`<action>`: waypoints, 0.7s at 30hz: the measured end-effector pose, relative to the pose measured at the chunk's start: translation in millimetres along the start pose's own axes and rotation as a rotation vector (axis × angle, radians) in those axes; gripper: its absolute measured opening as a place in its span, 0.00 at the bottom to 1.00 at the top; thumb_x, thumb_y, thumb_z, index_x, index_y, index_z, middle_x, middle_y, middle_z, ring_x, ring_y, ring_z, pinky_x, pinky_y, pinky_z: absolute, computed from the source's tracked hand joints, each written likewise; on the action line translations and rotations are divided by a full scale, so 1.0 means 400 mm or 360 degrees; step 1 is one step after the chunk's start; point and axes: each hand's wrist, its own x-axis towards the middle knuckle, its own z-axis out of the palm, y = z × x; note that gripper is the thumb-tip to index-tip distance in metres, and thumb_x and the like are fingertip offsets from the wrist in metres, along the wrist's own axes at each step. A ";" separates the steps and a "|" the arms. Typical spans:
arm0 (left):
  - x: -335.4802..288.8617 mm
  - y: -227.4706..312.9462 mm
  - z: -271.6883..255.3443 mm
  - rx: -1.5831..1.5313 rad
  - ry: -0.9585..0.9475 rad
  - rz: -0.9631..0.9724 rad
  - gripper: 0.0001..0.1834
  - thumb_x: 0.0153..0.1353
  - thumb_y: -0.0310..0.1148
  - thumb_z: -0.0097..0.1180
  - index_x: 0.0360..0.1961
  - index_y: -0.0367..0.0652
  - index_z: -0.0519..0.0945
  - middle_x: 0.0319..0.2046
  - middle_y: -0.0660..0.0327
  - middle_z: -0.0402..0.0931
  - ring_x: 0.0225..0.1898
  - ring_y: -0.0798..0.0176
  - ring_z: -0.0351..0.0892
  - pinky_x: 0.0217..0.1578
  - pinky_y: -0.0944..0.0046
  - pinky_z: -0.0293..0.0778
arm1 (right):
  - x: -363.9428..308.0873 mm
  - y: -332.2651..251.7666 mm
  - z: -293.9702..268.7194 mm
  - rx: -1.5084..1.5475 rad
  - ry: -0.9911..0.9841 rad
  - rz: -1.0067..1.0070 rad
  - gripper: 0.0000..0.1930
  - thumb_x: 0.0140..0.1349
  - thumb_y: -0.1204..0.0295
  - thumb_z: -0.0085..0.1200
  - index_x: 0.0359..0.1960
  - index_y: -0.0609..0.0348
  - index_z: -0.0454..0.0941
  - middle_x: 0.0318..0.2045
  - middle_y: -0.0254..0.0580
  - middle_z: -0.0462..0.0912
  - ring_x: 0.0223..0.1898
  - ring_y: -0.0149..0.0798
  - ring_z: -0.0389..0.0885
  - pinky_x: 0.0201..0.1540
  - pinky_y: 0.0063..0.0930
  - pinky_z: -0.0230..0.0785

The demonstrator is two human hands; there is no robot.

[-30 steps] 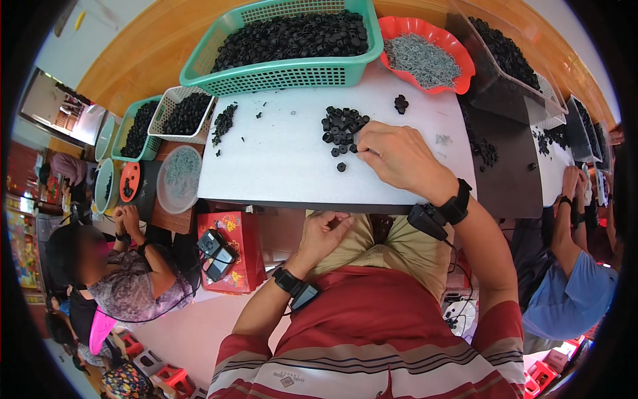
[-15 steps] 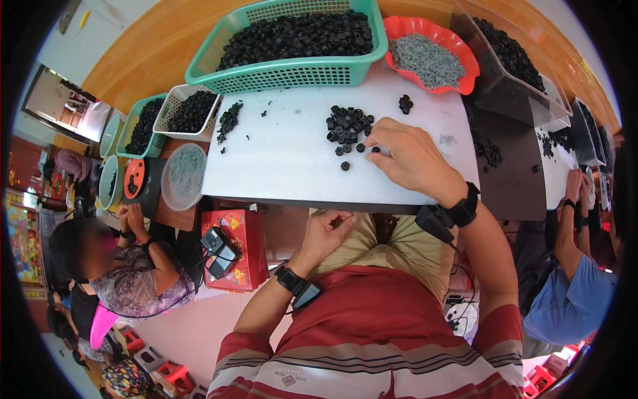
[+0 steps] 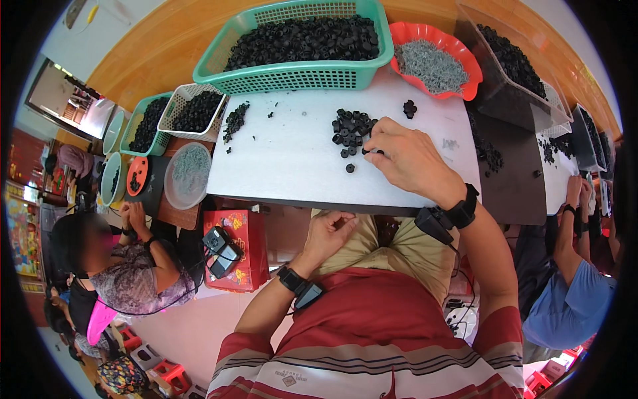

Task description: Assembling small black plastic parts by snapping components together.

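My right hand [image 3: 415, 158] reaches over the white work surface [image 3: 279, 166]. Its thumb and forefinger are closed on a small black plastic piece [image 3: 373, 151], partly hidden by the fingers. Just left of it lies a loose pile of black knob-shaped pieces [image 3: 350, 126]; one single piece [image 3: 350, 168] sits nearer to me. My left hand [image 3: 325, 236] rests above my lap, just below the table's front edge. Its fingers are curled in, and whatever they may hold is hidden.
Along the back stand a green basket [image 3: 286, 76] of black pieces and a red scalloped bowl [image 3: 472, 63] of metal screws. Tiny black parts [image 3: 235, 120] lie at the left. A clear bin [image 3: 505, 90] stands at the right. Co-workers sit on both sides.
My right thumb and forefinger have closed on a black piece beside the pile. The left hand stays in the same place. The whole view has shifted slightly.
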 end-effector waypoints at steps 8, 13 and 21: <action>0.001 -0.012 0.003 0.0065 0.0003 0.0045 0.13 0.61 0.36 0.68 0.38 0.36 0.87 0.28 0.55 0.84 0.27 0.67 0.81 0.31 0.66 0.76 | -0.007 0.030 0.004 0.0025 0.0250 -0.0043 0.06 0.63 0.71 0.59 0.40 0.57 0.84 0.41 0.41 0.79 0.38 0.53 0.82 0.41 0.47 0.73; -0.004 -0.017 0.003 0.0061 0.0007 0.0063 0.12 0.61 0.36 0.68 0.39 0.38 0.86 0.29 0.56 0.84 0.27 0.66 0.81 0.31 0.66 0.76 | -0.017 0.055 -0.001 0.0108 0.0399 0.0060 0.07 0.64 0.74 0.58 0.42 0.57 0.83 0.41 0.41 0.80 0.39 0.53 0.82 0.41 0.45 0.74; -0.008 0.002 -0.005 0.0011 0.0041 0.0104 0.10 0.61 0.32 0.68 0.39 0.37 0.86 0.31 0.57 0.85 0.30 0.69 0.81 0.33 0.68 0.76 | -0.050 0.066 0.025 0.0200 0.0475 0.0079 0.07 0.63 0.76 0.58 0.42 0.60 0.83 0.40 0.43 0.80 0.40 0.55 0.81 0.43 0.44 0.74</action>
